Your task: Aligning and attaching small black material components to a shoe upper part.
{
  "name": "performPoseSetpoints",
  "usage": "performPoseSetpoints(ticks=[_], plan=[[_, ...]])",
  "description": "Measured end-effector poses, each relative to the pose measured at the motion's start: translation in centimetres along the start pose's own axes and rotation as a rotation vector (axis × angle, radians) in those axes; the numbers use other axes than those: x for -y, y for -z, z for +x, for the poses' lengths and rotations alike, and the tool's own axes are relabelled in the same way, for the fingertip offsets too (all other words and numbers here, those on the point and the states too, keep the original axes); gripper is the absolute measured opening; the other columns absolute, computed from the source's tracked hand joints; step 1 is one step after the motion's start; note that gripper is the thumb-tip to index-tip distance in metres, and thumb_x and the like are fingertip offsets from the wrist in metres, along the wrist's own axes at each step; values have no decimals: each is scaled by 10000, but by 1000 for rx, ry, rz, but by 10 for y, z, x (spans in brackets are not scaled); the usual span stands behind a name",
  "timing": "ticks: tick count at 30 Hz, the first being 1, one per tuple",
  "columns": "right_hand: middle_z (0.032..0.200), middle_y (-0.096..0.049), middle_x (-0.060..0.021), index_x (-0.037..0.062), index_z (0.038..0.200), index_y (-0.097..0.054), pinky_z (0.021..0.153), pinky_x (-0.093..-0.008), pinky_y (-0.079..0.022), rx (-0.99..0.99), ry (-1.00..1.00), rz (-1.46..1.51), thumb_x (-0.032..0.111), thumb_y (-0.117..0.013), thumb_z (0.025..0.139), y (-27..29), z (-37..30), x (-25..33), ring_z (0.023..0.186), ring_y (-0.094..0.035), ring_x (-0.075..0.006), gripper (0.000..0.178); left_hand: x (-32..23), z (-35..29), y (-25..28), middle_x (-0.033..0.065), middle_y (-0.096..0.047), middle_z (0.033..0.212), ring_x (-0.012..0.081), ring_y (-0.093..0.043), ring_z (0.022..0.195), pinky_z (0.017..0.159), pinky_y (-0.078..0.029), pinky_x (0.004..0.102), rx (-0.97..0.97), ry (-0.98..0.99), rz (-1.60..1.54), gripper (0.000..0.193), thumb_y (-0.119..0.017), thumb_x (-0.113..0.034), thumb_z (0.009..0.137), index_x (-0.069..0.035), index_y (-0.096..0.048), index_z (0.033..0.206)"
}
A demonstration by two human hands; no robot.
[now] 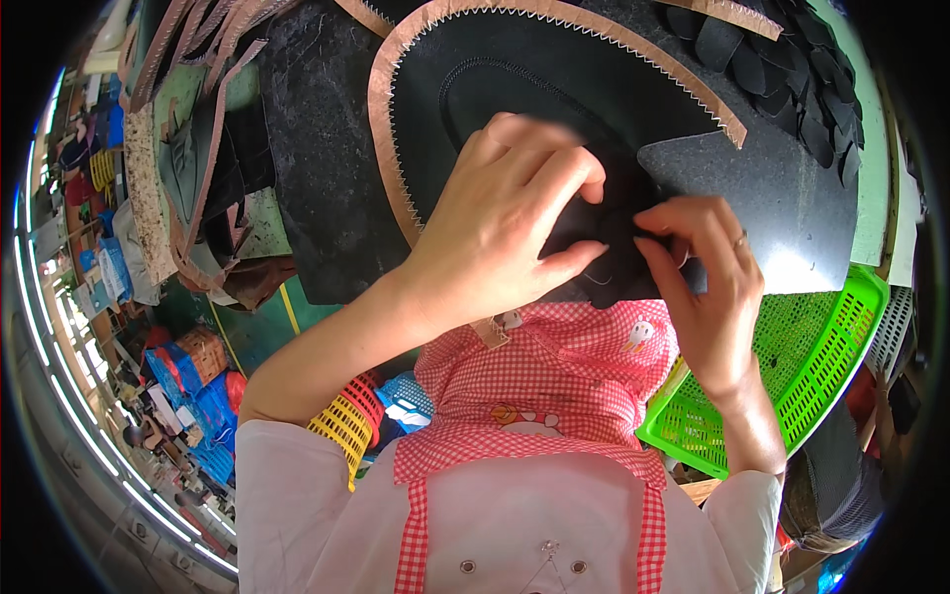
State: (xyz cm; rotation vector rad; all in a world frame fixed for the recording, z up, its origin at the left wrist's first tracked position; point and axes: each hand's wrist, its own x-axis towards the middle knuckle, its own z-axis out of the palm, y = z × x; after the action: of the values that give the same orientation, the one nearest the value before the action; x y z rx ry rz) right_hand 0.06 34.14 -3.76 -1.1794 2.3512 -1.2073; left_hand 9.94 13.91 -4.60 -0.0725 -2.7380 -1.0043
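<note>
My left hand (510,213) is over dark material, with its thumb stretched away from the bent fingers; its fingertips are partly blurred. Below and between the hands lies a soft black piece (609,243), its outline hard to make out against the dark surface. To its right, my right hand (708,272) has thumb and forefinger tips close together at the black piece's edge; what they pinch is too dark to name. A tan strip with white zigzag stitching (381,124) curves around a black oval panel with a stitched line (475,84).
Dark sheets (317,178) cover the work surface. Black rounded cut pieces (821,89) pile at the far right, and more tan strips (213,119) hang at the left. A green plastic basket (811,366) stands at the right, a yellow one (341,431) lower left.
</note>
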Motion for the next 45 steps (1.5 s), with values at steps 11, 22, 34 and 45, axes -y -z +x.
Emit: performPoseSetpoints(ticks=[11, 22, 34, 45], plan=[[998, -584, -18, 174, 1147, -779, 726, -365, -457, 149, 87, -255, 20, -754, 782, 17, -2, 20, 766, -547, -198, 397, 53, 17, 85, 71, -681, 921, 144, -640, 817, 791, -534, 296, 15, 518, 324, 489, -857, -200, 848, -9, -609, 1224], [922, -702, -57, 28, 1101, -724, 675, -241, -496, -236, -30, -136, -24, -684, 925, 64, 62, -27, 755, -635, -98, 188, 66, -168, 277, 94, -641, 1354, 219, -612, 1213, 1035, -473, 344, -785, 659, 749, 448, -729, -125, 966, 4, -587, 1371], [807, -616, -8, 10, 994, -681, 647, -234, -456, -258, -96, -68, 17, -779, 864, 61, 73, -58, 701, -545, -61, 163, 90, 32, 101, 61, -561, 1439, 279, -576, 1258, 1003, -563, 390, 2, -82, 500, 414, -774, -84, 816, -167, -703, 1215], [854, -641, 56, 38, 1008, -693, 620, -174, -402, -259, -354, 287, 55, -731, 950, 82, 42, -68, 706, -519, -3, 72, -24, -40, 47, 29, -651, 872, 169, -664, 703, 591, -553, 299, 341, 25, -188, 164, -838, -157, 803, -79, -702, 852]])
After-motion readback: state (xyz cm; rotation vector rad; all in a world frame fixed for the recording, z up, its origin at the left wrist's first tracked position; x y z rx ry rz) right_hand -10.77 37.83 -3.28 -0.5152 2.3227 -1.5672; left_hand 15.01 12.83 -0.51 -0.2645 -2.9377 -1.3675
